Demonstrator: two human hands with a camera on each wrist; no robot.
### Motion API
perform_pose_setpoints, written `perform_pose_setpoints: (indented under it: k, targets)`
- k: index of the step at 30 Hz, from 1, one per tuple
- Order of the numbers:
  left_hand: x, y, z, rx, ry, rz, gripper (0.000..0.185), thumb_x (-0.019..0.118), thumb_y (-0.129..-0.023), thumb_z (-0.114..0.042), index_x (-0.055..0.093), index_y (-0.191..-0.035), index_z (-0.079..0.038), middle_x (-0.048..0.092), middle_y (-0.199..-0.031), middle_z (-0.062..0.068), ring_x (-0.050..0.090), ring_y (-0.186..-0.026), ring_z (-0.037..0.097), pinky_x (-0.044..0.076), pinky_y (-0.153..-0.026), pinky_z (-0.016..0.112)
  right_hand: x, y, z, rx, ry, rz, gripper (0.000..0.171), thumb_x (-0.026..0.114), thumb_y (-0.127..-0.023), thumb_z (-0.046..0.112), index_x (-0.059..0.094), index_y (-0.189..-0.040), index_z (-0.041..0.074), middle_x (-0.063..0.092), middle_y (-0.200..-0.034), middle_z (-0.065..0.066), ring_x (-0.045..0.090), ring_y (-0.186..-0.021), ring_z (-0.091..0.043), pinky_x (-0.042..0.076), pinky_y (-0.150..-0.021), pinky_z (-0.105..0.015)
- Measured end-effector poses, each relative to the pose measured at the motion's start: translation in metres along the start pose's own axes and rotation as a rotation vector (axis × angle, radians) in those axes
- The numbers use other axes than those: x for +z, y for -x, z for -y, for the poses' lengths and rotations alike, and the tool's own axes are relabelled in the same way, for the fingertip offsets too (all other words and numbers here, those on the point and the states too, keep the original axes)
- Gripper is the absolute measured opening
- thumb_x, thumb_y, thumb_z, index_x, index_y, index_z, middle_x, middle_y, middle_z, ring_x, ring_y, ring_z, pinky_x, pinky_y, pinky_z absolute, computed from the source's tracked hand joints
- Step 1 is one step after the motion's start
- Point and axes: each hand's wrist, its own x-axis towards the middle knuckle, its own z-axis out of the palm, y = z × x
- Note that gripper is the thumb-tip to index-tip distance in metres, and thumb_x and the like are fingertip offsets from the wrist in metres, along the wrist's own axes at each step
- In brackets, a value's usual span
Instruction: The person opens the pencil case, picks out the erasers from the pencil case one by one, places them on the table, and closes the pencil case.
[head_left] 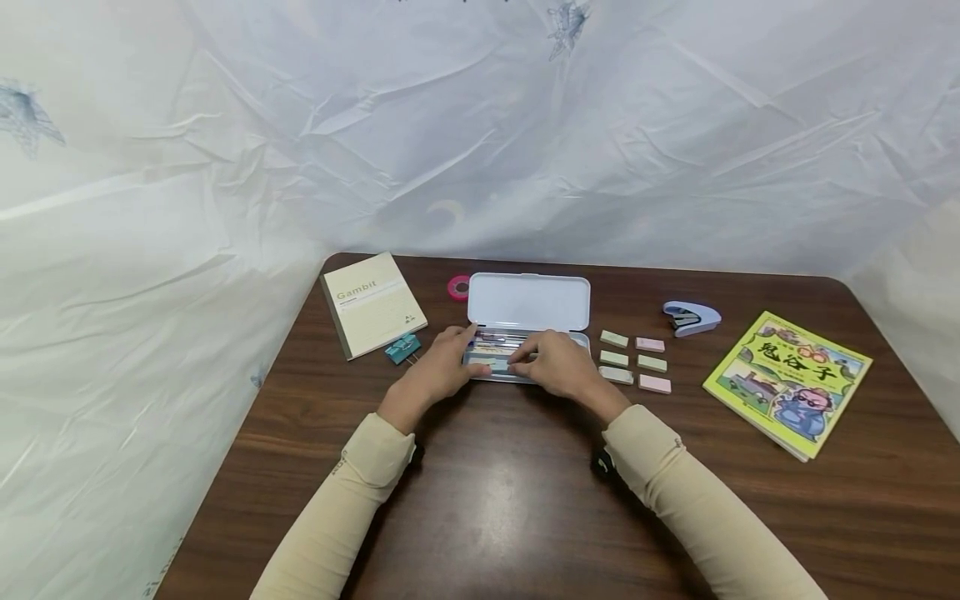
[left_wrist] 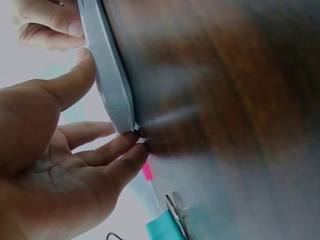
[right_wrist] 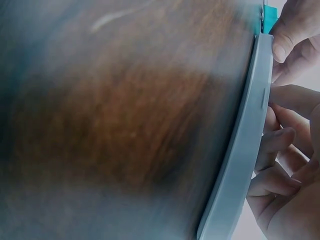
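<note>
Lying far left on the brown table [head_left: 487,500]: a beige Gambit notebook [head_left: 372,304], with a teal binder clip [head_left: 402,347] just near of it and a pink tape roll [head_left: 458,287] to its right. At centre stands the open white pencil case [head_left: 528,302], pens inside; the left hand [head_left: 437,368] rests relaxed fingers on its left end, and the right hand [head_left: 557,363] pinches a small item over the tray, thumb at the near rim. Right of it lie six pastel erasers [head_left: 635,361], a stapler [head_left: 691,317] and a yellow picture book [head_left: 787,382].

Reads "Gambit" on the beige notebook [head_left: 372,304]; "鬼谷子" in large characters on the yellow picture book [head_left: 789,383].
</note>
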Motion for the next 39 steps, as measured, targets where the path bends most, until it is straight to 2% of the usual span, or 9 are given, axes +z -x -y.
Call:
perform_pose_setpoints:
  k: [5, 8, 11, 14, 16, 21, 28, 39]
  targets:
    - [0.002, 0.000, 0.001, 0.005, -0.009, 0.001, 0.096, 0.080, -0.108, -0.047, 0.031, -0.182, -0.013, 0.040, -0.181, 0.022, 0.044, -0.166, 0.038, 0.041, -0.136, 0.058, -0.001, 0.002, -0.007, -0.033, -0.034, 0.008, 0.007, 0.086, -0.101, 0.038, 0.092, -0.103, 0.036, 0.086, -0.109, 0.012, 0.069, -0.087, -0.009, 0.056, -0.076, -0.033]
    - [0.003, -0.001, 0.001, 0.011, -0.011, 0.000, 0.096, 0.080, -0.108, -0.048, 0.031, -0.182, -0.012, 0.041, -0.181, 0.022, 0.044, -0.166, 0.038, 0.042, -0.136, 0.058, -0.008, 0.009, -0.008, -0.066, -0.060, 0.011, 0.012, 0.082, -0.104, 0.036, 0.092, -0.107, 0.029, 0.086, -0.110, 0.007, 0.072, -0.090, -0.010, 0.058, -0.078, -0.034]
    - [0.002, -0.001, 0.000, 0.014, -0.013, 0.001, 0.096, 0.080, -0.108, -0.048, 0.031, -0.182, -0.011, 0.041, -0.180, 0.023, 0.043, -0.166, 0.039, 0.041, -0.137, 0.058, -0.028, 0.025, 0.003, -0.086, -0.113, 0.024, 0.017, 0.080, -0.108, 0.029, 0.091, -0.112, 0.018, 0.086, -0.113, -0.003, 0.075, -0.096, -0.016, 0.061, -0.083, -0.038]
    - [0.002, -0.001, -0.001, 0.016, -0.016, 0.002, 0.096, 0.079, -0.108, -0.047, 0.031, -0.182, -0.010, 0.040, -0.181, 0.023, 0.043, -0.167, 0.038, 0.040, -0.138, 0.057, -0.048, 0.041, 0.013, -0.073, -0.141, 0.023, 0.016, 0.078, -0.109, 0.023, 0.090, -0.114, 0.012, 0.083, -0.113, -0.010, 0.073, -0.094, -0.020, 0.060, -0.081, -0.040]
    - [0.001, -0.001, -0.001, 0.016, -0.020, 0.002, 0.095, 0.079, -0.109, -0.047, 0.030, -0.182, -0.010, 0.040, -0.181, 0.023, 0.042, -0.168, 0.038, 0.038, -0.139, 0.057, -0.057, 0.050, 0.015, -0.045, -0.143, 0.022, 0.015, 0.078, -0.110, 0.020, 0.089, -0.114, 0.011, 0.082, -0.113, -0.010, 0.069, -0.092, -0.019, 0.057, -0.079, -0.038]
    - [0.001, 0.000, -0.001, 0.031, -0.026, -0.003, 0.095, 0.080, -0.109, -0.044, 0.031, -0.181, -0.007, 0.041, -0.180, 0.025, 0.041, -0.169, 0.040, 0.037, -0.139, 0.057, -0.071, 0.065, 0.002, 0.006, -0.112, 0.001, 0.014, 0.078, -0.110, 0.018, 0.089, -0.115, 0.010, 0.081, -0.110, -0.009, 0.063, -0.089, -0.018, 0.052, -0.077, -0.033]
    - [0.000, 0.000, -0.001, 0.034, -0.028, -0.005, 0.095, 0.080, -0.108, -0.046, 0.032, -0.181, -0.007, 0.041, -0.180, 0.025, 0.040, -0.169, 0.040, 0.037, -0.139, 0.058, -0.088, 0.090, -0.017, 0.045, -0.082, -0.007, 0.014, 0.078, -0.109, 0.016, 0.088, -0.115, 0.008, 0.083, -0.110, -0.010, 0.061, -0.088, -0.018, 0.051, -0.073, -0.027]
    - [0.002, -0.001, 0.004, 0.047, -0.052, -0.015, 0.094, 0.078, -0.110, -0.046, 0.031, -0.181, -0.007, 0.041, -0.179, 0.026, 0.041, -0.169, 0.041, 0.039, -0.138, 0.059, -0.099, 0.118, -0.033, 0.078, -0.050, -0.029, 0.012, 0.079, -0.107, 0.015, 0.089, -0.112, 0.010, 0.078, -0.102, -0.005, 0.060, -0.089, -0.016, 0.050, -0.075, -0.028]
